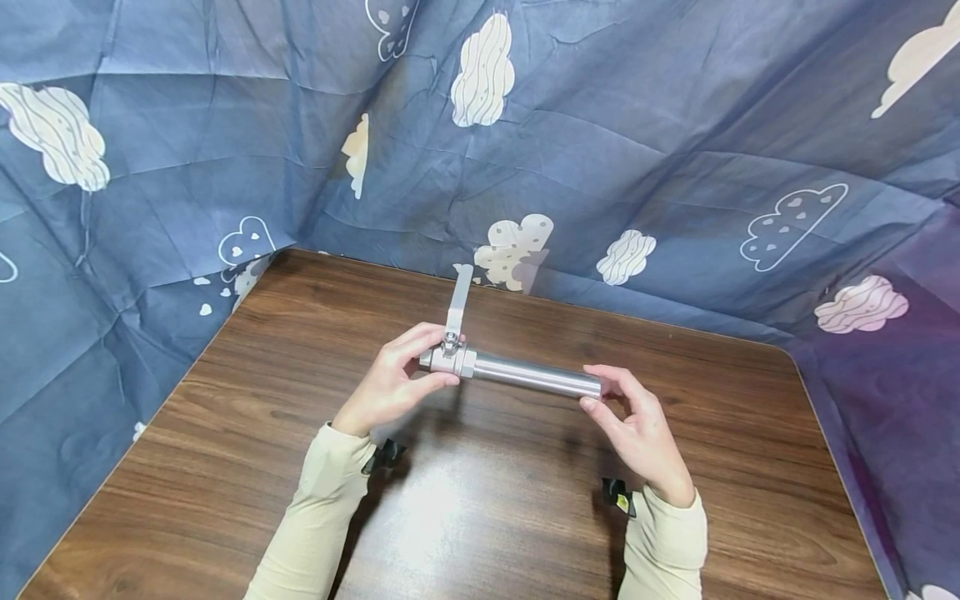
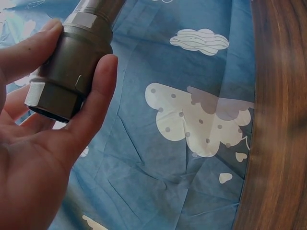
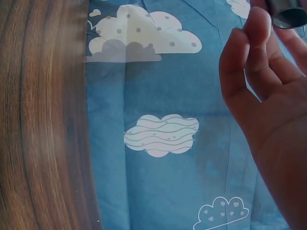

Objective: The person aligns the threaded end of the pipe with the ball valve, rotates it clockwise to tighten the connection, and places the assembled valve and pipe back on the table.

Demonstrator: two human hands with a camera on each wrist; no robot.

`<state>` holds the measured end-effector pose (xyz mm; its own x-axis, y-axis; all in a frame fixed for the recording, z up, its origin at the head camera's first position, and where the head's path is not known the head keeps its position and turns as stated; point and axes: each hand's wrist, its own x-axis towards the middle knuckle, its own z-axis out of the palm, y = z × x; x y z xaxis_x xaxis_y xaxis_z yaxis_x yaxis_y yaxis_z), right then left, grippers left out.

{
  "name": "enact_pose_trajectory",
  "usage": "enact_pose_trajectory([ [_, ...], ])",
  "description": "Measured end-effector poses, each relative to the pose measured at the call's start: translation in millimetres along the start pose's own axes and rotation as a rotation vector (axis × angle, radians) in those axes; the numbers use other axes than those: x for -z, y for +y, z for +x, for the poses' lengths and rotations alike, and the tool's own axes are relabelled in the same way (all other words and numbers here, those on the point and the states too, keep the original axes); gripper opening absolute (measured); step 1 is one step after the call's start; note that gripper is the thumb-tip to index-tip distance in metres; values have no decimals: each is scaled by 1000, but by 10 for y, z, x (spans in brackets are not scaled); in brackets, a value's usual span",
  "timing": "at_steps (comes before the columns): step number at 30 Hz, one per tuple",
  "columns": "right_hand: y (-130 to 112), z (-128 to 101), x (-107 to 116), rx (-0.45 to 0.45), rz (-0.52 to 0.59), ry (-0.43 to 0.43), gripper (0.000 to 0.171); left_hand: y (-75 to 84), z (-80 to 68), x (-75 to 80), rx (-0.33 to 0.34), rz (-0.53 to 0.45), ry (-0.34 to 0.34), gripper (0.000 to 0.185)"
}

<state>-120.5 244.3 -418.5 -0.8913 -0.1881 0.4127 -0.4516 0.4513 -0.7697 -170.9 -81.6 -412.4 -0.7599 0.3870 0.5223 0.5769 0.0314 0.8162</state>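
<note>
A silver ball valve [image 1: 447, 360] with a long flat lever handle [image 1: 460, 300] is joined end to end with a shiny metal pipe [image 1: 536, 375]. My left hand [image 1: 390, 379] grips the valve body between thumb and fingers. In the left wrist view the valve's hexagonal open end [image 2: 55, 100] faces back toward the palm. My right hand [image 1: 637, 425] pinches the pipe's far end, thumb below and fingers above. The right wrist view catches only the pipe's open end [image 3: 290, 17] at its top right corner. Both pieces are held up over the table, the lever pointing away from me.
Below the hands lies a brown wood-grain table [image 1: 510, 517] with a bright glare patch. Blue cloth [image 1: 600, 125] printed with clouds hangs along its back and sides. A small black device [image 1: 618, 496] sits by the right wrist, another [image 1: 386, 456] by the left.
</note>
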Motion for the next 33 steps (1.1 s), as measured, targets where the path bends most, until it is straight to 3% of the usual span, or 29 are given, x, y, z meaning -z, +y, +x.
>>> enact_pose_trajectory([
  [10, -17, 2, -10, 6, 32, -20, 36, -10, 0, -6, 18, -13, 3, 46],
  [19, -15, 3, -19, 80, 21, -24, 58, -17, -6, 0, 16, -22, 9, 46],
  [33, 0, -2, -18, 88, 52, 21, 52, -15, -7, 3, 15, -17, 4, 46],
])
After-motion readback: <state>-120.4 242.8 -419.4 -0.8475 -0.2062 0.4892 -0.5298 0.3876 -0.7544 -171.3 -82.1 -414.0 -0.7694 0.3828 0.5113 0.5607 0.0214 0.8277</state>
